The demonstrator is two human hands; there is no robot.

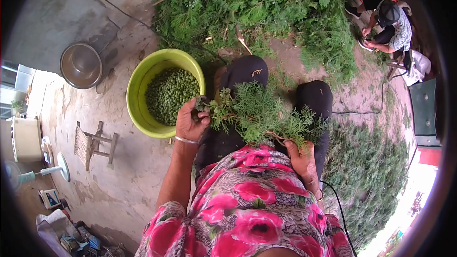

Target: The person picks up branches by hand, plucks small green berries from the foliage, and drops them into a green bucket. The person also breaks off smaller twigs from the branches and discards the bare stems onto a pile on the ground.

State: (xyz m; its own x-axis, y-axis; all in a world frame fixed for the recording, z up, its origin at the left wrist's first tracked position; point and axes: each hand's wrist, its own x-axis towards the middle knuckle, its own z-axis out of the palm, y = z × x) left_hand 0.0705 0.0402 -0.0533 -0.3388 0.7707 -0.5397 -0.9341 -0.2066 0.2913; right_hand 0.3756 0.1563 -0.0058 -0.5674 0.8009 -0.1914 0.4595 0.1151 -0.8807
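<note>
A leafy green branch (257, 109) lies across my lap, over both dark-trousered knees. My right hand (301, 158) has its fingers closed round the stem end of the branch. At the branch's other end is my left hand (193, 120), fingers curled in over something small and dark green that I cannot make out, close to the rim of a yellow-green basin (134, 100). Many small round green cones (171, 93) fill the bottom of that basin.
A big heap of green branches (247, 4) lies ahead, with more greenery (364, 166) at the right. A metal bowl (81, 65) and a small wooden stool (95, 145) stand left. A seated person (397, 28) works at the upper right. A black cable crosses the floor.
</note>
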